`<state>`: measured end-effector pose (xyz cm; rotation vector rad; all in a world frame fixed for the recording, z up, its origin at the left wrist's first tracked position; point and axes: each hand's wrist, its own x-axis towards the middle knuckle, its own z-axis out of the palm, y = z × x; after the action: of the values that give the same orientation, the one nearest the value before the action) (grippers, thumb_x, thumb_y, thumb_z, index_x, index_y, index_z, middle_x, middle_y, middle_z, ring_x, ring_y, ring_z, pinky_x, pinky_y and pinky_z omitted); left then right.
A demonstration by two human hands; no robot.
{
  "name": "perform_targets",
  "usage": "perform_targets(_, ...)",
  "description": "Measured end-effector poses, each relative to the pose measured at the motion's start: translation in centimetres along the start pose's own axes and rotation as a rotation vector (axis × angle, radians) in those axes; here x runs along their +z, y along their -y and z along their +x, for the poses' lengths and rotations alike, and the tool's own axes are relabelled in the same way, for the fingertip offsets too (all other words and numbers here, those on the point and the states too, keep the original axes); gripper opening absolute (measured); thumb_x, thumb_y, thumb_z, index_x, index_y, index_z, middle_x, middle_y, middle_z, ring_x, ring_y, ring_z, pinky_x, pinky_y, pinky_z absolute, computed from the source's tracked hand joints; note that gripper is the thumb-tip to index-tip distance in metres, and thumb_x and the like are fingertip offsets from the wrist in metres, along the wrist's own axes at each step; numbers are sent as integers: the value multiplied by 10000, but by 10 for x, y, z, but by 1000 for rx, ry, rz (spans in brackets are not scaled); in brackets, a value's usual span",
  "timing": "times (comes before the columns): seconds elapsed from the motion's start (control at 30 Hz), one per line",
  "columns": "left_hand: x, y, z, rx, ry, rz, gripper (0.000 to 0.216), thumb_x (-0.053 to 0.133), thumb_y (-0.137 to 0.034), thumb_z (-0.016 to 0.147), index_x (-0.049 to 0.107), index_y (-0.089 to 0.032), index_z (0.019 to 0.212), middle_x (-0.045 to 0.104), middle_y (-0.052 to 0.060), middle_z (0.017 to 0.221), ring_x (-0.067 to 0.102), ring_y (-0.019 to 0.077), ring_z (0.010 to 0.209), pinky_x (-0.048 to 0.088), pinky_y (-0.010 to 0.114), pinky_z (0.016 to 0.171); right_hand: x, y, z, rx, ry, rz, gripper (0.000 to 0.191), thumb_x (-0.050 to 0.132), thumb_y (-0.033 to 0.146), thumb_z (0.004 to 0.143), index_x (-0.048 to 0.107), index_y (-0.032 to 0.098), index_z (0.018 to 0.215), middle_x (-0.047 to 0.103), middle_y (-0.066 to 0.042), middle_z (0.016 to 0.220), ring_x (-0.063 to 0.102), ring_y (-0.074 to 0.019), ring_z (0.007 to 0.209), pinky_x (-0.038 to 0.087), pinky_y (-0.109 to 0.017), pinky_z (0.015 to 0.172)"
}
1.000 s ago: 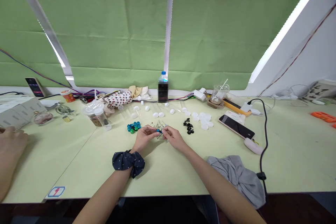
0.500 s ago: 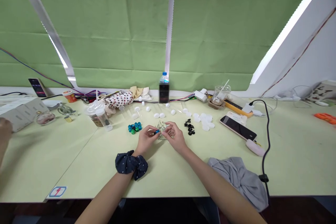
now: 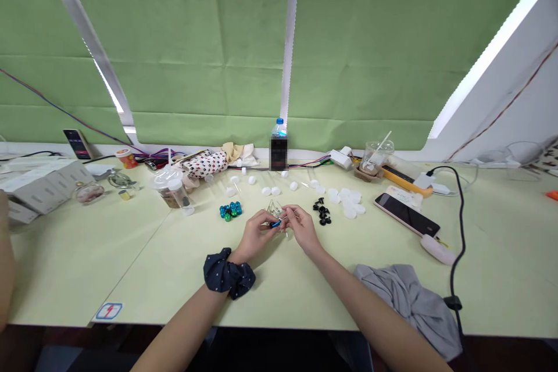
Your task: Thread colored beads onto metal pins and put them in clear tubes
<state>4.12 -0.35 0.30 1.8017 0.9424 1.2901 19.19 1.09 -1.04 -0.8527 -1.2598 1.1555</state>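
Note:
My left hand (image 3: 257,233) pinches a small shiny blue bead (image 3: 275,224) between thumb and fingertips, with something dark beside it. My right hand (image 3: 303,231) is closed close to it, its fingertips on what looks like a thin metal pin (image 3: 288,217) that points toward the bead. Whether the pin touches the bead I cannot tell. Just behind the fingers lies a loose group of thin metal pins (image 3: 274,207), partly covered by the hands. Blue and green beads (image 3: 230,210) are clustered left of my left hand. Small black pieces (image 3: 322,213) lie right of my right hand.
White discs (image 3: 349,203) and small clear tubes with white caps (image 3: 266,191) lie farther back. A bottle (image 3: 279,154) stands by the curtain. Left are lidded cups (image 3: 168,189) and white boxes (image 3: 47,186); right are a phone (image 3: 406,215), a cable and grey cloth (image 3: 410,302). Another person's arm shows far left.
The view has shifted, so the table's contents sit farther right. My hands stay together, and the blue bead and thin pin between the fingertips now show more plainly.

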Motion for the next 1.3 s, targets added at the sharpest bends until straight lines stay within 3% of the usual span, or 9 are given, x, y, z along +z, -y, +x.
perform_targets(0.13, -21, -16, 10, 94, 144, 134, 221, 624, -281, 773, 659, -220, 982, 642, 97, 974, 594, 231, 930, 466, 360, 846, -3, -2, 3, 8, -32, 31, 372, 499, 531, 820, 551, 181, 932, 587, -38, 771, 570, -131, 581, 505, -281, 541)
perform_targets(0.2, -46, -15, 22, 153, 69, 254, 188, 545, -253, 823, 656, -229, 973, 644, 92, 997, 588, 237, 964, 445, 362, 876, -4, -2, 4, 13, -44, 44, 364, 502, 528, 820, 553, 183, 924, 583, -36, 762, 566, -133, 572, 496, -282, 528)
perform_targets(0.33, -113, 10, 48, 123, -79, 708, 300, 425, -87, 811, 607, -196, 1023, 590, 94, 1074, 543, 253, 1035, 404, 384, 924, -2, 2, 5, 25, -51, 84, 354, 520, 520, 814, 555, 179, 902, 572, -34, 740, 560, -132, 559, 485, -282, 511)
perform_targets(0.5, -163, 47, 67, -25, 96, 1290, 448, 355, 56, 735, 546, -158, 1080, 521, 143, 1150, 461, 279, 1122, 421, 388, 867, 0, 7, 5, 41, -52, 117, 362, 544, 525, 796, 559, 173, 882, 564, -26, 719, 546, -125, 540, 475, -279, 505)
perform_targets(0.7, -161, 62, 74, -17, 158, 1398, 305, 364, -35, 820, 544, -185, 1015, 552, 136, 1088, 459, 272, 1073, 456, 351, 737, -2, 6, 6, 41, -54, 127, 367, 541, 528, 800, 563, 171, 886, 572, -33, 730, 549, -126, 542, 470, -275, 506)
perform_targets(0.93, -168, 67, 76, 21, 139, 1351, 291, 422, -57, 805, 577, -202, 1005, 589, 114, 1049, 477, 259, 1078, 438, 358, 814, -5, 8, 6, 42, -70, 135, 368, 543, 521, 803, 567, 164, 889, 578, -33, 738, 552, -123, 549, 470, -270, 512)
perform_targets(1.07, -170, 52, 78, 155, 64, 1275, 326, 468, -102, 801, 559, -213, 1094, 581, 102, 1086, 475, 274, 1105, 406, 413, 882, -5, 11, 6, 39, -88, 166, 335, 545, 492, 815, 572, 167, 892, 578, -22, 732, 558, -122, 560, 472, -274, 527)
perform_targets(1.2, -144, 18, 69, 333, -47, 1120, 340, 494, -221, 841, 518, -251, 1179, 535, 85, 1153, 450, 269, 1151, 339, 454, 961, -8, 15, 10, 6, -127, 249, 301, 561, 465, 814, 585, 174, 888, 580, -19, 734, 562, -126, 580, 469, -280, 550)
perform_targets(1.3, -104, -5, 54, 400, 19, 1026, 356, 505, -254, 848, 510, -256, 1205, 535, 81, 1073, 515, 240, 1054, 346, 440, 957, -12, 19, 13, -33, -127, 351, 271, 567, 438, 820, 593, 181, 901, 584, -24, 756, 560, -124, 603, 460, -284, 583)
